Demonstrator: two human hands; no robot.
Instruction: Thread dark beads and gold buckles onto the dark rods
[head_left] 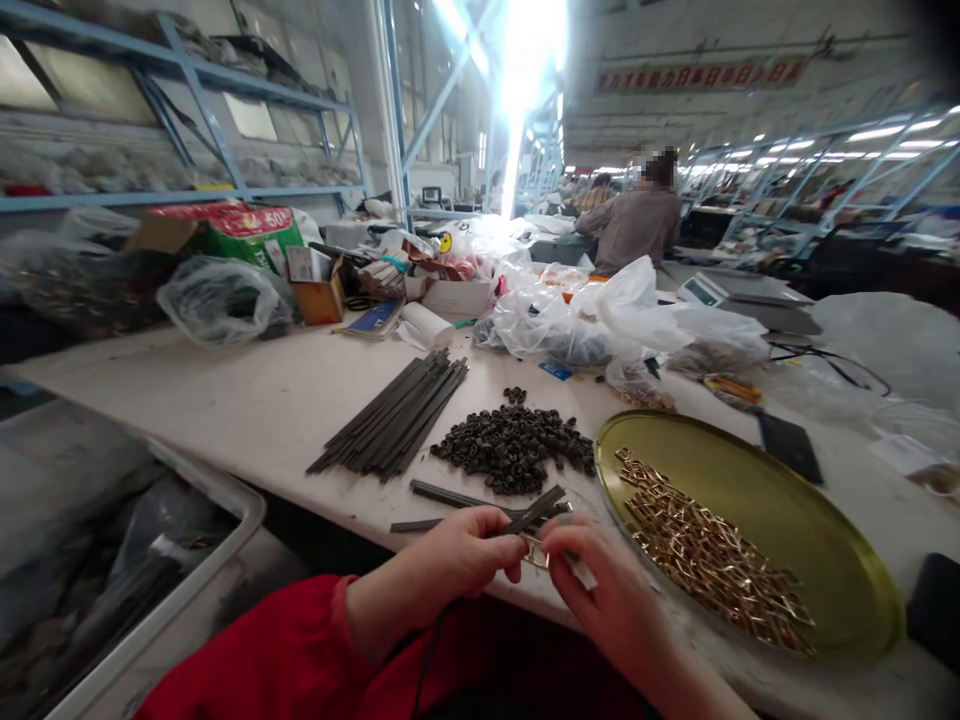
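Note:
My left hand (457, 560), in a red sleeve, pinches a thin dark strap (534, 511) at the table's front edge. My right hand (600, 590) is closed on a small gold metal buckle (534, 552) held against the strap's end. Just beyond my hands lie two loose dark straps (450, 495), a pile of small black loops (516, 448) and a bundle of dark straps (397, 415). To the right sits a round gold tray (810, 520) with several gold buckles (712, 560) in it.
Plastic bags (585, 320), cardboard boxes (319, 295) and a green-red carton (240, 232) crowd the table's far side. A grey bin (225, 500) stands at my left. A scale (705, 290) and a black phone (787, 445) lie to the right. A person (637, 225) sits farther back.

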